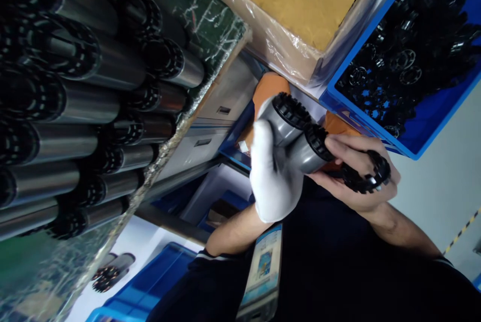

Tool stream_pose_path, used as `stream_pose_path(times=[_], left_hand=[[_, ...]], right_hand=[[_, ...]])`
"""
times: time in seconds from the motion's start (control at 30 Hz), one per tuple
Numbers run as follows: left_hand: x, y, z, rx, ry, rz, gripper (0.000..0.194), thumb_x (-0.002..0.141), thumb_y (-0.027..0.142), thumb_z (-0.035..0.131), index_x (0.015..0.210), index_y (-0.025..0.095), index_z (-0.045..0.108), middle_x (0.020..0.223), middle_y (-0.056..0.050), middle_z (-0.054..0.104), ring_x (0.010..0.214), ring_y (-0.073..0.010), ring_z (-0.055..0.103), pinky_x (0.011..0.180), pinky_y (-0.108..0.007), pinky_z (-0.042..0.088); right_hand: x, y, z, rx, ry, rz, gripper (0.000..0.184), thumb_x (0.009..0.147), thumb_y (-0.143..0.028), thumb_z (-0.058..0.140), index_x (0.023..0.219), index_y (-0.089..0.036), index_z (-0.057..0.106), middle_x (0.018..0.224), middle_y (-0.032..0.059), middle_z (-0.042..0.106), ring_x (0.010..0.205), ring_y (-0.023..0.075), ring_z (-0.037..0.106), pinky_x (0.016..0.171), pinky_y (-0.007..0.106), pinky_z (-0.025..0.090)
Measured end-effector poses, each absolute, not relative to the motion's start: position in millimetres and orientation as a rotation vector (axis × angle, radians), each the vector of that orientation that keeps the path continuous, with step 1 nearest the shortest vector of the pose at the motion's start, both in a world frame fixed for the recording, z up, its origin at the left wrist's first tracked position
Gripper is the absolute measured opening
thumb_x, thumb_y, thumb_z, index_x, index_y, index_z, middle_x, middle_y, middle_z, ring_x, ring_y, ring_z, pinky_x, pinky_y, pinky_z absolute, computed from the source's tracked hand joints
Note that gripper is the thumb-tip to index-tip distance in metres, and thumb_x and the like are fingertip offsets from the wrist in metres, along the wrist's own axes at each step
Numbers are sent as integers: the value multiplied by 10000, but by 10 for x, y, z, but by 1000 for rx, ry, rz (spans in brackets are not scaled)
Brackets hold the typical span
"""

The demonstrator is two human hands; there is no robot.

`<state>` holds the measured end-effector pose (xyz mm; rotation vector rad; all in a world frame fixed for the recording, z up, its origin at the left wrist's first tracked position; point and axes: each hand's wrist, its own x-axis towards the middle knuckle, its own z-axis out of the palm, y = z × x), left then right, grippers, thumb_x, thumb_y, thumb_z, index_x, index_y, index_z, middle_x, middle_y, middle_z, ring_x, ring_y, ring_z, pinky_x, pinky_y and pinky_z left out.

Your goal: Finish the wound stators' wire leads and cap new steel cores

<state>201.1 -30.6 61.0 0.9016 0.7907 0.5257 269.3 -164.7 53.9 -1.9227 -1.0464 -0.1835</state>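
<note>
My left hand [272,174] wears a white glove and is closed around two short grey metal tubes [291,136], each with a black toothed end cap [291,110] on its near end. My right hand [356,182] is bare and closed on a small stack of loose black toothed caps [370,173]. Its fingers also touch the capped end of the lower tube. Both hands meet in front of my dark clothing, just below the blue crate.
A blue crate [432,126] full of black caps sits at the upper right. Beside it is a plastic-lined cardboard box [285,46] holding metal tubes. Many capped tubes [86,111] lie stacked at the left. More blue bins [150,282] are below.
</note>
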Motion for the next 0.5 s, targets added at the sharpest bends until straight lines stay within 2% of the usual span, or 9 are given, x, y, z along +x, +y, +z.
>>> stream_pose_path(times=[0.03,0.1,0.13,0.17,0.2,0.27,0.33,0.43,0.5], left_hand=[[1979,-274,597,853,755,522,490,1036,743,693,1193,285,765,1362,-76,824,1586,-389,618,1284,-537,584],[1943,-180,537,777,669,537,356,905,538,948,1117,318,766,1313,-41,835,1495,-358,687,1231,-519,619],[1945,-129,495,785,633,543,430,813,467,1037,1113,340,756,1310,-15,828,1435,-331,720,1197,-499,639],[1962,-83,452,797,609,559,543,720,475,1095,1116,359,743,1297,3,820,1378,-312,743,1154,-482,660],[1989,-51,414,802,595,563,644,651,570,1114,1129,372,731,1286,5,808,1354,-309,745,1122,-476,674],[2054,-39,369,793,591,548,783,632,927,947,1123,364,713,1220,-36,791,1385,-339,716,1081,-496,697],[2100,-93,363,761,593,490,824,726,1087,694,1058,333,698,1085,-78,773,1417,-369,702,1054,-521,716],[2102,-224,325,621,670,328,691,907,975,605,1023,297,671,1026,-87,777,1320,-368,771,1002,-524,737],[2082,-304,220,526,738,208,668,941,927,606,1079,277,674,1073,-89,797,1214,-352,812,950,-510,744]], right_hand=[[2729,-1664,553,-1941,-1046,-185,694,850,-326,1048,1494,-321,790,1218,72,869,974,285,855,889,404,776],[2832,-1703,614,-1921,-1022,-111,656,866,-378,1021,1482,-348,797,1110,54,877,883,286,830,743,410,754],[2886,-1719,654,-1872,-1021,-20,654,876,-398,1007,1492,-349,794,1052,50,871,835,280,808,688,407,732],[2932,-1729,690,-1793,-1036,101,652,889,-408,992,1505,-340,789,1001,47,860,789,266,782,652,397,709],[2964,-1732,718,-1700,-1061,238,641,913,-402,973,1519,-324,781,970,44,851,750,247,756,635,383,691],[2971,-1711,732,-1590,-1113,470,602,976,-373,924,1548,-292,755,1007,42,853,751,217,748,687,360,692],[2913,-1662,690,-1644,-1131,474,490,1037,-326,857,1515,-277,761,1114,49,862,872,219,798,820,361,716],[2809,-1585,570,-1891,-1120,207,260,1099,-285,762,1356,-288,803,1254,84,835,1152,276,811,1070,455,701],[2794,-1566,498,-2020,-1113,113,170,1136,-320,697,1268,-272,792,1331,126,777,1229,312,776,1129,530,679]])
